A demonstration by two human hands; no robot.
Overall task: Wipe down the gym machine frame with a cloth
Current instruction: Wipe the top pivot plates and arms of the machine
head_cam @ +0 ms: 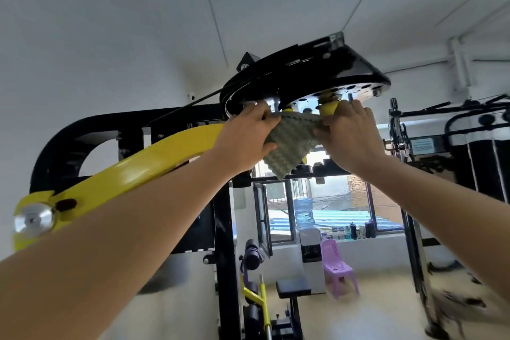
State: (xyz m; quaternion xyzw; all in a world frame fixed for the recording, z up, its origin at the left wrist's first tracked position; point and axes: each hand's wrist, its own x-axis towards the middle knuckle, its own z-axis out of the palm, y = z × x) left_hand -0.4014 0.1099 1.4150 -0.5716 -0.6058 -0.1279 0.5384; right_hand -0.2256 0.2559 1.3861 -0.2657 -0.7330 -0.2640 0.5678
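Two bare arms reach up and forward toward the top of a black and yellow gym machine frame [225, 243]. The left hand [248, 132] and the right hand [350, 135] are raised side by side, near each other, just under a large black round plate [331, 72] at the head of the machine.

Between the hands is a grey-green cloth [287, 149] with a bumpy, waffle-like weave. Each of the hands has its fingers curled round one end of the cloth, clenching it. The top edge is pulled straight between them, right against the underside of the plate, and the loose remainder hangs down in a point. Just above the right hand's fingers, a short yellow knob [328, 108] sticks down from the plate.

A curved yellow arm [132, 171] of the machine sweeps from behind the left wrist down to the left, ending in a shiny chrome cap [33, 220]. A thin black cable [190, 103] runs up from the left into the plate.

Farther back, below the hands, a window [345, 201] lets in daylight. In front of it a water dispenser carries a blue bottle [303, 212], and a purple plastic chair [336, 265] stands just beside it on the pale floor. More black gym equipment [469, 146] stands at the right.
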